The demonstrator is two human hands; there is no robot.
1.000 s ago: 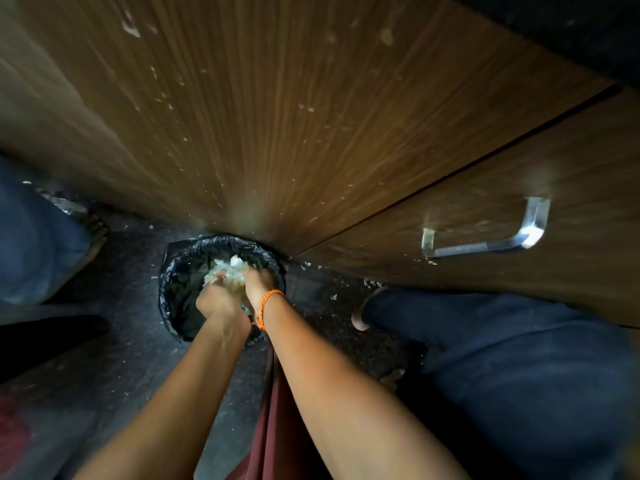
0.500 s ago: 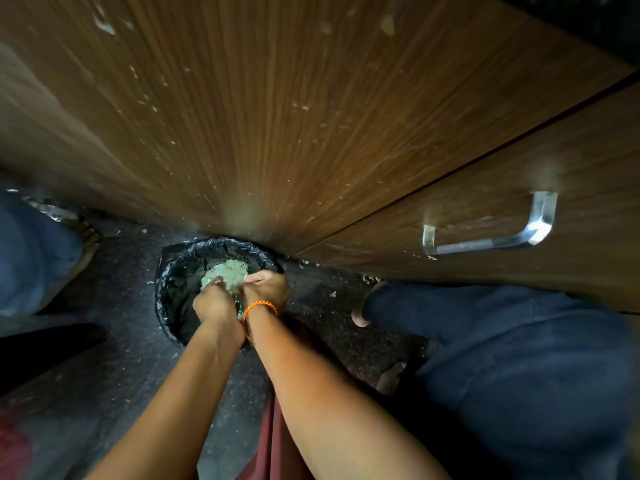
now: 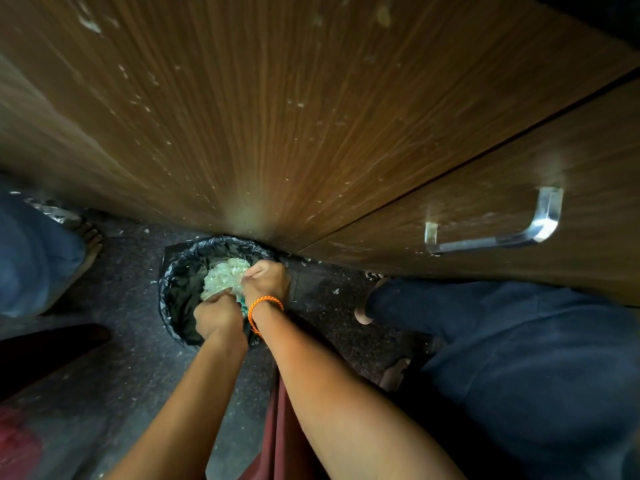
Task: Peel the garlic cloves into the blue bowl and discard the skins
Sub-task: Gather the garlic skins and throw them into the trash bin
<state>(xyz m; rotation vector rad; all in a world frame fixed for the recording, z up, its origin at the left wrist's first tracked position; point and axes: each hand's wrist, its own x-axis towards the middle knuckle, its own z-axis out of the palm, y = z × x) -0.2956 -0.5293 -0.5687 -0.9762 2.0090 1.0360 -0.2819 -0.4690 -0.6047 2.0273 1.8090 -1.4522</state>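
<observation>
A wooden cabinet (image 3: 277,116) fills the frame from 9 through 12 to 3 o'clock, its front flecked with pale bits, with a metal handle (image 3: 502,233) at 3 o'clock. Below it lies the dark floor (image 3: 114,368), scattered with flakes. A bystander's dark-trousered leg (image 3: 519,358) takes up 4 o'clock, and another's blue-clad leg (image 3: 34,258) with a bare foot sits at 9 o'clock.

Just below centre, against the cabinet foot, stands a bin (image 3: 180,282) lined with a black bag. Both forearms reach up from 6 o'clock to it. The skins (image 3: 225,277), a pale heap, sit over the bin's mouth between the hands. The left hand (image 3: 218,317), at the heap's 7 o'clock, has its fingers curled into the skins. The right hand (image 3: 268,282), at the heap's 3 o'clock, curls its fingers against the heap too; something green shows just under it, too hidden to identify. An orange band (image 3: 265,303) circles the right wrist.
</observation>
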